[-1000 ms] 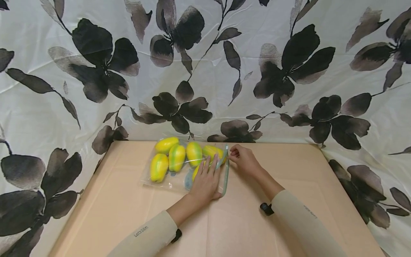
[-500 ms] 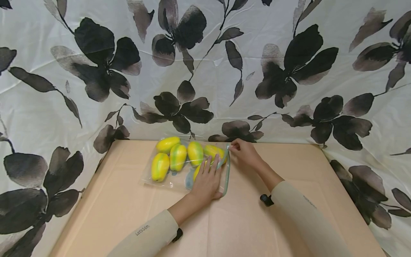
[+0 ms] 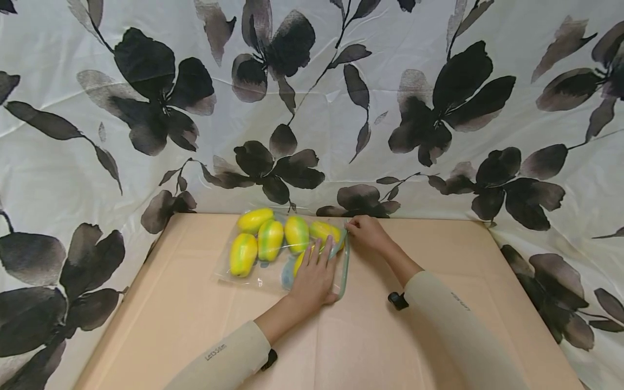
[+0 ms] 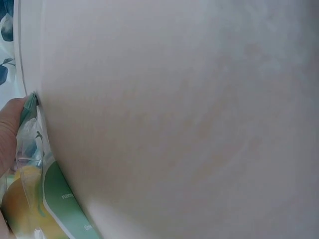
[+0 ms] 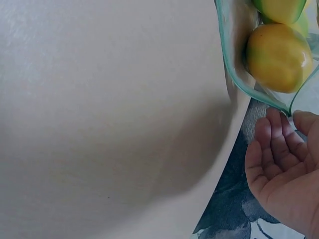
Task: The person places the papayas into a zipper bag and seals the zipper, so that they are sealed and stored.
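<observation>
A clear zip bag [image 3: 265, 279] with a teal edge lies near the table's far side, holding several yellow fruits with green stripes, shaped like small papayas [image 3: 270, 239]. My left hand [image 3: 314, 279] rests on the bag's right part, fingers extended over it and partly hiding one fruit. In the left wrist view, the left thumb [image 4: 7, 132] lies by the near end of the teal edge. My right hand [image 3: 370, 234] pinches the far corner of that edge between thumb and fingers. The right wrist view shows the bag's mouth gaping, with a fruit [image 5: 279, 57] just inside.
The bag lies on a pale tan table [image 3: 195, 325], whose far edge is close behind it. White cloth [image 3: 351, 173] printed with dark flowers hangs behind and around the table. Both forearms wear beige sleeves [image 3: 224, 352].
My right hand has come to the bag's far corner and now pinches it; its forearm has shifted slightly left. The left hand stays in place on the bag.
</observation>
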{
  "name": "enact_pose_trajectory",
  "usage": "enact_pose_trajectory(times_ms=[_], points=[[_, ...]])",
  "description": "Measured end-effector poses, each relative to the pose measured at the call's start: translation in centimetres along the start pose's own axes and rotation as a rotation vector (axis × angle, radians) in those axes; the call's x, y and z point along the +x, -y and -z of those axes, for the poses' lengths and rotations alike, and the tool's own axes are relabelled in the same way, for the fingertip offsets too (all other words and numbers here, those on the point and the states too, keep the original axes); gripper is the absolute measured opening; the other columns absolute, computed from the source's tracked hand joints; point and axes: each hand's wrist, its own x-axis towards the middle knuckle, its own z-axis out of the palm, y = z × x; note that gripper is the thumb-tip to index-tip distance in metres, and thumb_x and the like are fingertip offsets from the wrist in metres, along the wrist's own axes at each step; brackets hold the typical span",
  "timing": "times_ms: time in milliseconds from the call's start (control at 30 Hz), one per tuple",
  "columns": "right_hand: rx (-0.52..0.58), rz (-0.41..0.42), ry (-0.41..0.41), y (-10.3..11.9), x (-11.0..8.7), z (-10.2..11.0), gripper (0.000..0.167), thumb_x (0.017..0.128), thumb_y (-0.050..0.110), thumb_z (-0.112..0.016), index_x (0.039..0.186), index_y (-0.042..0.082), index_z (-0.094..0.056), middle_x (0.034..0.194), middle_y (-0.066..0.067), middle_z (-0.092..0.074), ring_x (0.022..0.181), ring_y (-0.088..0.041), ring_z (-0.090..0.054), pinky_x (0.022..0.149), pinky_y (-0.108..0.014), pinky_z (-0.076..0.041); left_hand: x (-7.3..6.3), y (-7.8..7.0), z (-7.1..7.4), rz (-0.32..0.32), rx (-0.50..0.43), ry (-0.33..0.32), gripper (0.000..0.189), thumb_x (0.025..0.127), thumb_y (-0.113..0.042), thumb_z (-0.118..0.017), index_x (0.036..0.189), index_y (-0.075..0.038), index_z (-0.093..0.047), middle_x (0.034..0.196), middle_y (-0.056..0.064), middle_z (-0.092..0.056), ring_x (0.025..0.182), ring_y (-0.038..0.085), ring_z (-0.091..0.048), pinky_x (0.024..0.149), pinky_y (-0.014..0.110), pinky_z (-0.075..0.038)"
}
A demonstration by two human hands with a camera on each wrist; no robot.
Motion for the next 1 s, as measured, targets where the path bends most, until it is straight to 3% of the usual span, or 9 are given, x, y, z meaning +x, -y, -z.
enact_pose_trajectory(times_ms=[200,600,800,1000], points=[[0.014,-0.007,-0.004,0.2,0.0,-0.1,0.027,0.104,0.024,-0.06,0.101,0.001,-0.074,0.084,-0.006,-0.068,0.071,-0.016,-0.056,0.066,-0.026,-0.046,-0.2,0.0,-0.1,-0.005,0.007,-0.017,0.11,0.071,-0.071,-0.079,0.153,-0.007,-0.046,0.171,0.022,-0.018,0.155,0.042,-0.029,0.124,0.053,-0.03],[0.013,-0.01,-0.023,0.3,-0.2,-0.1,0.024,0.103,0.023,-0.06,0.098,0.002,-0.069,0.081,-0.005,-0.061,0.071,-0.016,-0.053,0.066,-0.027,-0.043,-0.2,-0.2,0.2,0.002,0.003,0.013,0.114,0.073,-0.071,-0.079,0.159,-0.009,-0.038,0.171,0.023,-0.016,0.156,0.043,-0.026,0.124,0.055,-0.029],[0.013,0.012,-0.026,0.5,-0.1,-0.2,0.024,0.103,0.024,-0.061,0.098,0.002,-0.068,0.079,-0.004,-0.06,0.072,-0.016,-0.053,0.067,-0.027,-0.043,-0.6,-0.1,0.3,-0.007,0.002,-0.039,0.108,0.074,-0.07,-0.078,0.158,-0.013,-0.042,0.167,0.027,-0.024,0.153,0.046,-0.03,0.122,0.058,-0.032],[0.012,-0.014,-0.037,0.5,-0.3,-0.3,0.023,0.103,0.024,-0.062,0.098,0.002,-0.069,0.08,-0.006,-0.06,0.072,-0.018,-0.053,0.067,-0.028,-0.044,-0.6,0.2,1.0,-0.061,-0.043,-0.105,0.099,0.082,-0.069,-0.072,0.16,-0.018,-0.038,0.169,0.024,-0.023,0.153,0.046,-0.031,0.121,0.059,-0.033]])
